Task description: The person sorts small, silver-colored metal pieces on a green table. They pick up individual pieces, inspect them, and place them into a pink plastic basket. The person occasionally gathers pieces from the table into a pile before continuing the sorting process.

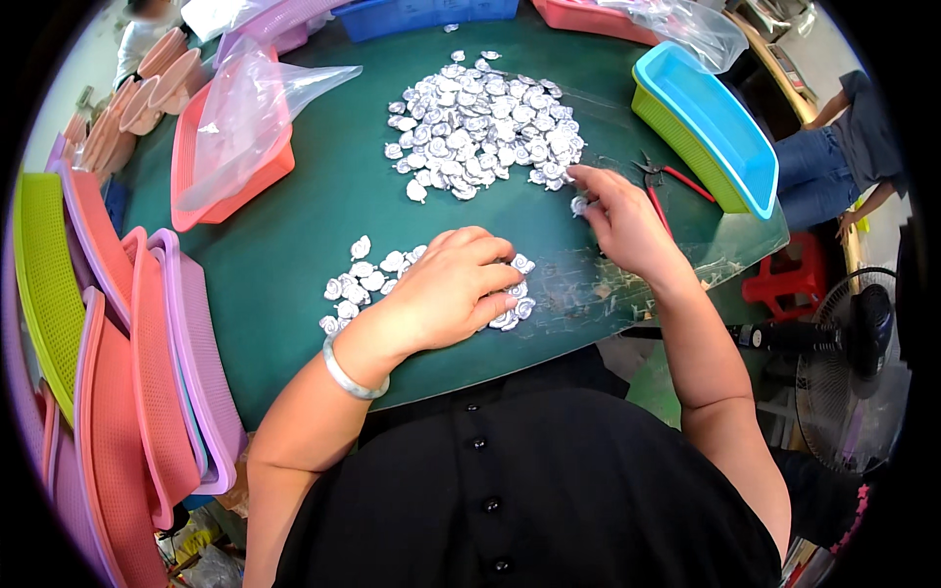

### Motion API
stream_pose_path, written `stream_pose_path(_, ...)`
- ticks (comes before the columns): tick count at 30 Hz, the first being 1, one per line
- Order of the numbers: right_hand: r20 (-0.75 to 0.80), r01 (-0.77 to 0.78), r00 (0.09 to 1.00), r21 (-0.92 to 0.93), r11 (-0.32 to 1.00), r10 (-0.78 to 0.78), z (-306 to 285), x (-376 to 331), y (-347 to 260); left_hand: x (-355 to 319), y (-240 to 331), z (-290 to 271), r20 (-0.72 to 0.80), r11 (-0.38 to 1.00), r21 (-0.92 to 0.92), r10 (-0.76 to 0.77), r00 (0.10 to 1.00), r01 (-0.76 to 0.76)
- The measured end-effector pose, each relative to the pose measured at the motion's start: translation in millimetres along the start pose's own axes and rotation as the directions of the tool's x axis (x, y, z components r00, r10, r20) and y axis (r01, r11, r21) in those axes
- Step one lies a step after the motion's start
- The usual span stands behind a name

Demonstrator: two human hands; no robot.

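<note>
Small white-and-grey rose-shaped pieces lie in a large heap (480, 122) in the middle of the green table (294, 294). A smaller scattered group of the same rose pieces (363, 281) lies closer to my body. Over that group rests my left hand (456, 289), palm down, fingers apart and slightly bent, covering some pieces; what lies beneath the palm is hidden. My right hand (627, 220) is at the heap's right edge, thumb and forefinger apart. The forefinger touches the heap's edge, and a single rose piece (578, 206) is beside the thumb tip.
Red-handled pliers (659, 186) lie right of my right hand. A blue basket (706, 118) nested in a green one stands at the right. A pink basket (235, 176) with clear plastic is at the left, beside stacked baskets (137, 372). A fan (853, 343) and another person (823, 162) are at the right.
</note>
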State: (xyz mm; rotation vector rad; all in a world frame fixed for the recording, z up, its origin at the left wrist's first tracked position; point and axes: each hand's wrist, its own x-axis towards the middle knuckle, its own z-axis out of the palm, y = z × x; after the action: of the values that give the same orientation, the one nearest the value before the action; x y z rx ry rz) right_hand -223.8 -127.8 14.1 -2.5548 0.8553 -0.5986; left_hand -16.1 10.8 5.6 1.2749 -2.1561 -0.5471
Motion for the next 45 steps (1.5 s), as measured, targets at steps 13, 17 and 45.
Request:
stream_pose_path(13,0.146,0.135,0.976,0.168,0.977,-0.160,6,0,-13,-1,-3,1,-0.123,0.999,-0.026,-0.023,0.992,0.020)
stream_pose_path(17,0.072,0.253,0.962,0.118,0.960,-0.263,17,0,-13,0,-4,0,-0.195,0.999,0.011,-0.045,0.980,0.048)
stream_pose_path(45,-0.029,0.178,0.983,-0.043,0.983,-0.180,11,15,-14,0,3,-7,0.012,0.982,0.174,-0.081,0.997,0.078)
